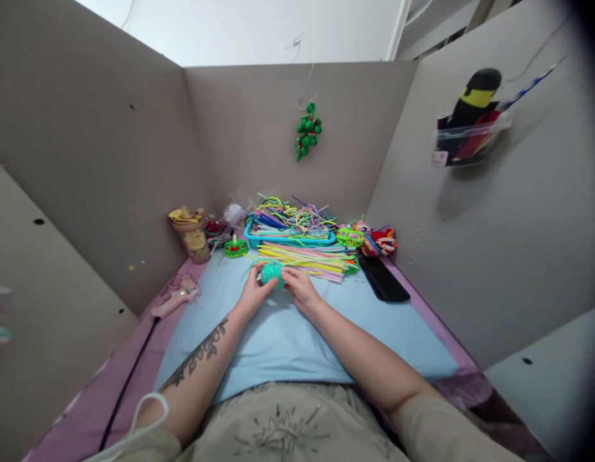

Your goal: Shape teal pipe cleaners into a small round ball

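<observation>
A round teal piece of wound pipe cleaner (pixel 272 274) is held up over the blue cloth (pixel 297 340) near its far part. My left hand (pixel 254 290) wraps round its left side, thumb across the front. At its right edge, the fingers of my right hand (pixel 301 287) are pinched together, touching the piece or a stem of it; their tips hide which. Loose teal ends stick out to the left and right of the ball. Just beyond my hands lies a row of yellow, pink and white pipe cleaners (pixel 311 256).
Behind, a blue tray (pixel 290 242) overflows with pipe cleaners. A black phone (pixel 384 280) lies right; a pink glue gun (pixel 177 300) and a cup (pixel 190 237) stand left. Small green figures (pixel 236 247) sit nearby. Grey panels enclose three sides, with a clear bin (pixel 470 141) on the right one.
</observation>
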`<state>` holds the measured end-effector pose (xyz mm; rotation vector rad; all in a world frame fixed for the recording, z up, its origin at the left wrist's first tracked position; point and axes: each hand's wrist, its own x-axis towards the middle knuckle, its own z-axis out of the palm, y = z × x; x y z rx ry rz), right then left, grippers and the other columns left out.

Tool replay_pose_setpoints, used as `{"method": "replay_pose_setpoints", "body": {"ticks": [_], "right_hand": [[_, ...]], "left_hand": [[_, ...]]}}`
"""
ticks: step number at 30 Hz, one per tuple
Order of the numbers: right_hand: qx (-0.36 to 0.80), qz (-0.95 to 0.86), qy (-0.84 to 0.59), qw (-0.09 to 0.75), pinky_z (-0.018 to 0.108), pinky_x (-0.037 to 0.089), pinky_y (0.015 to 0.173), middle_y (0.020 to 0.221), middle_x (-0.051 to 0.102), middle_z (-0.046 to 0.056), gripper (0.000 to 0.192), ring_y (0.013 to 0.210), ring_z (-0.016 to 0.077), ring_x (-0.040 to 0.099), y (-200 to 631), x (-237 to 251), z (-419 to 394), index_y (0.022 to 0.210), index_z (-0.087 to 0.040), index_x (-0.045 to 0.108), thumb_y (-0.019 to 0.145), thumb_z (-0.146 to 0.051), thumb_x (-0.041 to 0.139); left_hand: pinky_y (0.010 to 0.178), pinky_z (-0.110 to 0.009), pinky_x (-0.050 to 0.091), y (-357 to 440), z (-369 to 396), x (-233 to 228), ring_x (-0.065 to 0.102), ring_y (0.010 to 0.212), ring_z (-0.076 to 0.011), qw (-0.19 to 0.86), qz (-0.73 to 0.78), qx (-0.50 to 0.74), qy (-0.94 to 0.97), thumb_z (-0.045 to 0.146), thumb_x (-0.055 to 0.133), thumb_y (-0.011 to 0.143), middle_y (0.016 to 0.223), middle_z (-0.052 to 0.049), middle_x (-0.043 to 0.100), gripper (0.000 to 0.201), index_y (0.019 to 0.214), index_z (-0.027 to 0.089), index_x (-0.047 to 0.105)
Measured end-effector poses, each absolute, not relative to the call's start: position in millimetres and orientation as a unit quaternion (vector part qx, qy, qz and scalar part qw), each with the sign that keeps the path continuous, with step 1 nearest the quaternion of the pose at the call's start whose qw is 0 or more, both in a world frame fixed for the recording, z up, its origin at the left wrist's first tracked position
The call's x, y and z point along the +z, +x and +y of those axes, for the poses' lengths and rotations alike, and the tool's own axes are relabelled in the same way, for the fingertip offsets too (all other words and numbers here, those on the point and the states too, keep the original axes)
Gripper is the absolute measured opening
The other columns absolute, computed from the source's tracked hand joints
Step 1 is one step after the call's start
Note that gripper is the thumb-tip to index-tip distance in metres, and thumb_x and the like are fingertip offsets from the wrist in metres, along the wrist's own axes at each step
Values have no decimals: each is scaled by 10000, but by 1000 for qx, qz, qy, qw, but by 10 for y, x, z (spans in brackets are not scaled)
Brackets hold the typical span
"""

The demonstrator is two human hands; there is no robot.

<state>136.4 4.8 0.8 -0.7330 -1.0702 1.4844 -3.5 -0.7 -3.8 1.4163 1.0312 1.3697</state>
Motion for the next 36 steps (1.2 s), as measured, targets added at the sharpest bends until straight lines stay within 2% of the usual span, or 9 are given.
{"method": "replay_pose_setpoints", "body": {"ticks": [2, 5, 9, 14, 20, 24, 28, 34, 36], "right_hand": [[611, -491, -291, 548, 262, 420, 669, 753, 637, 13, 291, 683, 138, 542, 1355, 4, 44, 819, -183, 667, 626, -396, 711], [566, -540, -292, 550, 258, 406, 666, 721, 628, 5, 238, 671, 134, 530, 1351, -16, 47, 758, -183, 657, 664, -400, 683], [517, -574, -331, 542, 241, 362, 577, 618, 576, -18, 215, 566, 110, 463, 1384, -24, 58, 691, -180, 632, 677, -393, 660], [485, -614, -333, 525, 248, 379, 606, 642, 591, -15, 164, 591, 120, 486, 1397, -23, 63, 719, -182, 645, 691, -342, 627], [477, -641, -319, 510, 262, 403, 693, 772, 624, 3, 166, 717, 146, 530, 1342, -69, 60, 822, -190, 659, 717, -307, 604], [485, -616, -336, 522, 250, 378, 640, 673, 580, -7, 185, 645, 131, 489, 1325, -86, 63, 711, -177, 629, 711, -362, 625], [516, -556, -356, 546, 240, 321, 569, 560, 505, -33, 248, 546, 103, 413, 1327, -65, 59, 579, -170, 562, 640, -376, 687], [535, -530, -363, 548, 242, 302, 562, 533, 498, -40, 237, 530, 96, 400, 1324, -41, 44, 565, -162, 575, 589, -349, 719], [533, -538, -358, 546, 244, 312, 572, 546, 516, -35, 238, 541, 99, 416, 1331, -32, 38, 578, -159, 594, 597, -361, 717]], "left_hand": [[706, -283, 508, -40, 9, -60, 569, 949, -186, 470, 421, 559, 538, 430, 684, 683, 1221, -96, 468, 598, 1158, 219, 388], [697, -269, 504, -51, 45, -103, 567, 948, -181, 487, 412, 564, 524, 455, 676, 687, 1218, -102, 477, 601, 1151, 216, 377], [789, -275, 466, -76, 73, -80, 550, 1000, -183, 465, 398, 584, 533, 483, 631, 724, 1202, -97, 515, 503, 1095, 184, 468], [700, -261, 472, -116, 44, 53, 593, 883, -166, 521, 381, 614, 455, 483, 656, 699, 1072, -49, 594, 440, 1022, 203, 551], [637, -259, 481, -123, 61, 48, 591, 867, -184, 573, 378, 629, 365, 438, 733, 627, 996, -89, 628, 376, 798, 128, 606], [663, -277, 491, -108, 78, 10, 589, 911, -208, 583, 372, 628, 357, 418, 758, 594, 1069, -110, 619, 363, 728, 114, 611], [685, -293, 500, -103, 79, 7, 592, 873, -188, 601, 356, 617, 363, 408, 755, 605, 1134, -123, 588, 358, 733, 107, 611], [688, -294, 504, -124, 115, 1, 575, 750, -134, 627, 343, 619, 326, 360, 781, 590, 937, -89, 621, 340, 734, 103, 612], [692, -290, 499, -131, 114, 6, 578, 756, -134, 628, 337, 619, 329, 352, 779, 598, 945, -85, 619, 328, 752, 105, 627]]}}
